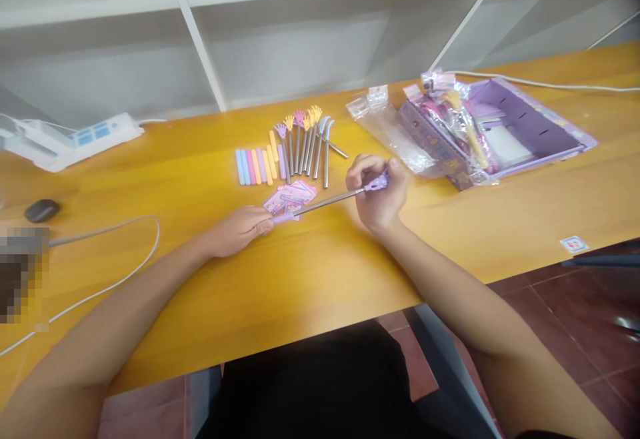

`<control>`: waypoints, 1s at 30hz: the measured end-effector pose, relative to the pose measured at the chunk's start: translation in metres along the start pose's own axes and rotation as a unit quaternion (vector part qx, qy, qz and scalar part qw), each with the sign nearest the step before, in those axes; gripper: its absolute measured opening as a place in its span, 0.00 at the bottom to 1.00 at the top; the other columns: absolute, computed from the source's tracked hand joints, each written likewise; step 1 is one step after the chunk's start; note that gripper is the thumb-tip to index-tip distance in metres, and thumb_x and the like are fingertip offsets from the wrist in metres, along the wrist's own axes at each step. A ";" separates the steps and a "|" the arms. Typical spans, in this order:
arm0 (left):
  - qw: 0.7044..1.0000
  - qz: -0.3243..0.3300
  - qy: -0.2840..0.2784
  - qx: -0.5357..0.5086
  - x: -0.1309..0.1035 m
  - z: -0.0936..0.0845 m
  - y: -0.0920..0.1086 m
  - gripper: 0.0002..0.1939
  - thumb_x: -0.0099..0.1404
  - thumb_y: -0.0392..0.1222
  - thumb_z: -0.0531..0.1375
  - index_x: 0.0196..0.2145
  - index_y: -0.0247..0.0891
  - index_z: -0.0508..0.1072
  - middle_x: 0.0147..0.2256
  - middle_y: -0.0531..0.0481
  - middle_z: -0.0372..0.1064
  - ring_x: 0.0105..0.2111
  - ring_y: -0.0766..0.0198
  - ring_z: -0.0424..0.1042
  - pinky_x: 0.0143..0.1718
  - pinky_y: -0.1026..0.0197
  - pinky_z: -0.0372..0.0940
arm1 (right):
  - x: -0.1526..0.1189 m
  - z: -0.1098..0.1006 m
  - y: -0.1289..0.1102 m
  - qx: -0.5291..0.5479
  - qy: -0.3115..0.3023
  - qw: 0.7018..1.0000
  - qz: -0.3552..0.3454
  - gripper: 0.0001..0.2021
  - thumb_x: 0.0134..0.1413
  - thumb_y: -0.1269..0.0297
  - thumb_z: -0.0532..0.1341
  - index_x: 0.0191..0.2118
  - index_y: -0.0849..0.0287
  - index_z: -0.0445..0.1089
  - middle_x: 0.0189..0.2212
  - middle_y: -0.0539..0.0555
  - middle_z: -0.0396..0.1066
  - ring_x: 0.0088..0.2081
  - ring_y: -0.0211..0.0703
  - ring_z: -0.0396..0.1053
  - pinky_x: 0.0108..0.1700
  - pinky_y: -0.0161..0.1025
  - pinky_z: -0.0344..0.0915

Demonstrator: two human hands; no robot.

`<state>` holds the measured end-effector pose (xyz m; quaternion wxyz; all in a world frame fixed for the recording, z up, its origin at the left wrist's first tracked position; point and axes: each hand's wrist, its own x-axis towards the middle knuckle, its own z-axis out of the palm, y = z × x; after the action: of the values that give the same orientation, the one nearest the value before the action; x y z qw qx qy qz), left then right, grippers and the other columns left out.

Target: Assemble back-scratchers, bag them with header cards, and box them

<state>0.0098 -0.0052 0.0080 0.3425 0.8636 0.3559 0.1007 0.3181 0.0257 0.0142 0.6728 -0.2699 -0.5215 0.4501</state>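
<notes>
Rod [330, 203] spanning two hands, near centre of the table [450, 225].
The left hand [243, 231] is gripping the lilac handle [284, 218]; the right hand [381, 192], standing apart, is holding the purple hand-shaped tip [377, 183]. Off-axis force could be bending the thin shaft; a loose right-hand hold could be letting the tip slip. A low left-hand sweep could be scattering the cards [295, 193] lying beside the handle; contact between them cannot be told. The shaft is showing bright, straight metal. Beyond, coloured tubes [258, 166] are lying left of other hand-tipped rods [303, 152]; far right, a clear bag [400, 135] is lying beside a purple box [540, 125].
</notes>
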 end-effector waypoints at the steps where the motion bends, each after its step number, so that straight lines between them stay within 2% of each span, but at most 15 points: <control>1: 1.000 0.001 0.002 0.005 0.000 0.001 0.000 0.29 0.83 0.62 0.43 0.36 0.40 0.69 0.34 0.47 0.66 0.34 0.56 0.64 0.41 0.55 0.59 | 0.000 0.000 0.001 0.004 -0.004 1.000 0.003 0.33 0.68 0.31 0.56 0.26 0.56 0.74 0.20 0.51 0.57 0.19 0.36 0.50 0.22 0.39 0.46; 6: 1.000 0.012 0.003 0.008 0.001 0.001 -0.002 0.31 0.83 0.63 0.41 0.37 0.39 0.70 0.35 0.46 0.67 0.35 0.56 0.65 0.42 0.55 0.59 | -0.004 0.005 0.001 0.017 0.001 1.000 0.019 0.30 0.67 0.32 0.58 0.27 0.55 0.70 0.20 0.50 0.59 0.19 0.36 0.51 0.20 0.37 0.45; 14: 1.000 0.000 -0.006 0.021 0.000 -0.001 0.001 0.34 0.82 0.65 0.39 0.45 0.38 0.74 0.38 0.45 0.71 0.36 0.56 0.67 0.44 0.56 0.61 | -0.007 0.008 -0.003 0.060 -0.023 0.998 -0.004 0.29 0.69 0.35 0.59 0.28 0.57 0.69 0.21 0.50 0.61 0.19 0.33 0.52 0.19 0.35 0.47; 24: 1.000 0.013 0.000 0.027 0.000 0.001 -0.001 0.34 0.83 0.65 0.39 0.45 0.38 0.75 0.38 0.45 0.71 0.35 0.56 0.66 0.44 0.56 0.62 | -0.008 0.012 -0.001 0.041 -0.008 0.999 0.020 0.30 0.67 0.32 0.58 0.27 0.55 0.66 0.20 0.49 0.58 0.18 0.34 0.50 0.20 0.35 0.46; 30: 1.000 0.010 -0.001 0.018 0.000 0.000 -0.002 0.34 0.83 0.64 0.39 0.49 0.39 0.76 0.40 0.45 0.73 0.36 0.56 0.67 0.45 0.57 0.62 | -0.010 0.012 0.000 0.058 -0.022 0.998 0.009 0.28 0.70 0.37 0.57 0.27 0.56 0.68 0.20 0.50 0.59 0.19 0.34 0.51 0.20 0.35 0.46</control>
<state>0.0087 -0.0048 0.0068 0.3259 0.8735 0.3486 0.0966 0.3064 0.0161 0.0131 0.6715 -0.2251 -0.5067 0.4916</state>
